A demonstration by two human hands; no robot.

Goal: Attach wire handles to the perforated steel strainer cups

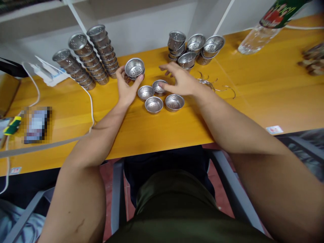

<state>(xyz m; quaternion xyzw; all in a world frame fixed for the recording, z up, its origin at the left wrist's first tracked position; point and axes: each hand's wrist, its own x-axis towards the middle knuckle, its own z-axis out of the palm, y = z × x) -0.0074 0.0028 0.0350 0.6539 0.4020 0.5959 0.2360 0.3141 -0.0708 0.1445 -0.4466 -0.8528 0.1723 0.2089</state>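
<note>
Head camera shows your left hand [128, 88], fingers [120, 72] curled in a grasp around a shiny silver round metal cup [134, 67], wide-mouthed and pierced with small holes, above the yellow worktop [258, 98], while your right hand [181, 79], fingers spread apart, overlaps one of four similar cups [154, 106].
</note>
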